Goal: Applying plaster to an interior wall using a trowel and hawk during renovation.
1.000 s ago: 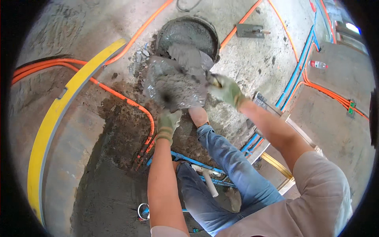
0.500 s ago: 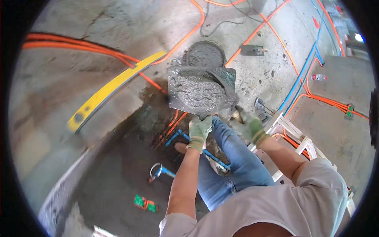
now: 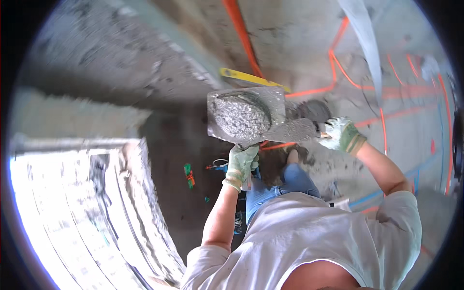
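A square plasterer's hawk (image 3: 276,99) is held out level in front of my body. A thick heap of wet grey mortar (image 3: 239,116) lies on it. My left hand (image 3: 241,163), in a pale green work glove, is closed beneath the hawk's near edge; its grip on the handle is partly hidden. My right hand (image 3: 341,134), gloved too, is closed round the handle of a trowel (image 3: 296,129). The mortar-smeared trowel blade reaches left to the hawk's right near corner and seems to touch or overlap it.
Behind the hawk lies a yellow spirit level (image 3: 246,77). A round tub of mortar (image 3: 316,111) stands beyond the trowel. Orange conduits (image 3: 241,41) run over the surfaces. To the left is a bright window opening (image 3: 63,208), with green and red boxes (image 3: 189,176) nearby.
My view has swung left, bringing the window opening in. The right hand, blurred low beside the hawk before, has moved up and out, with the trowel now plainly visible.
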Available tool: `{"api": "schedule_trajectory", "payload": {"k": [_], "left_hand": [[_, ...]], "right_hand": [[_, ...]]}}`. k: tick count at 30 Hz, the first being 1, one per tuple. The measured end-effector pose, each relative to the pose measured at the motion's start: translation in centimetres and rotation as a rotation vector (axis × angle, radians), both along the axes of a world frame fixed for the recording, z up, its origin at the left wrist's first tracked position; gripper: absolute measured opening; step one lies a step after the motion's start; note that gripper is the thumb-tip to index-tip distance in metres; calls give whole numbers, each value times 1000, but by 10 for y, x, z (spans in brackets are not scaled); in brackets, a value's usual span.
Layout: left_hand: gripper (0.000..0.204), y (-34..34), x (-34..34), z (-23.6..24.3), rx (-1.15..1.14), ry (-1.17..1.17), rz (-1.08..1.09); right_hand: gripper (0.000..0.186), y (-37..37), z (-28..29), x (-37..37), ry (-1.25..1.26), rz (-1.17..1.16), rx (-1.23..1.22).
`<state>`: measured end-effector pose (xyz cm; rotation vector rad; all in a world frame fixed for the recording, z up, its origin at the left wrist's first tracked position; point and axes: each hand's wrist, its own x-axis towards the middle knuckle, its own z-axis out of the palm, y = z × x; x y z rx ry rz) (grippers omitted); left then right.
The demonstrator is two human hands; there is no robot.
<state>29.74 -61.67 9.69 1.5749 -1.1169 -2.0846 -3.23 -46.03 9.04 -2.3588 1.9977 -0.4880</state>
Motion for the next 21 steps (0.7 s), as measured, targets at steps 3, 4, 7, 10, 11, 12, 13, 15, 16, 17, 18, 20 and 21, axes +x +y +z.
{"api": "schedule_trajectory", "payload": {"k": [3,4,7,10,11,12,13,15,16,17,18,20,21], "left_hand": [[22,35,-16,30,-2,-42,38],[22,42,-12,41,-28,-55,65],[22,51,10,54,-54,-91,12],[20,39,47,49,-121,-141,62],[23,31,62,46,-105,-128,79],[23,25,74,42,-112,-108,66],[24,21,83,38,-121,-101,90],[26,5,101,29,-152,-92,117],[26,-4,110,24,-152,-93,102],[27,-16,117,19,-152,-116,101],[29,-29,122,13,-145,-152,104],[28,-51,129,0,-134,-144,78],[27,-64,132,-7,-108,-175,81]], "right_hand": [[27,-22,25,-21,103,113,-172],[28,-31,31,-16,81,130,-274],[25,-67,41,17,102,153,-178],[25,-91,43,67,106,119,-297],[25,-99,41,83,79,98,-384],[24,-104,39,97,38,73,-482],[26,-109,37,108,22,55,-474],[28,-125,29,131,5,25,-497],[29,-133,25,142,-46,0,-526],[30,-143,21,151,-98,-4,-538],[30,-153,18,160,-84,-2,-585],[23,-175,17,180,-117,-89,-441],[27,-193,20,188,-16,23,-522]]}}
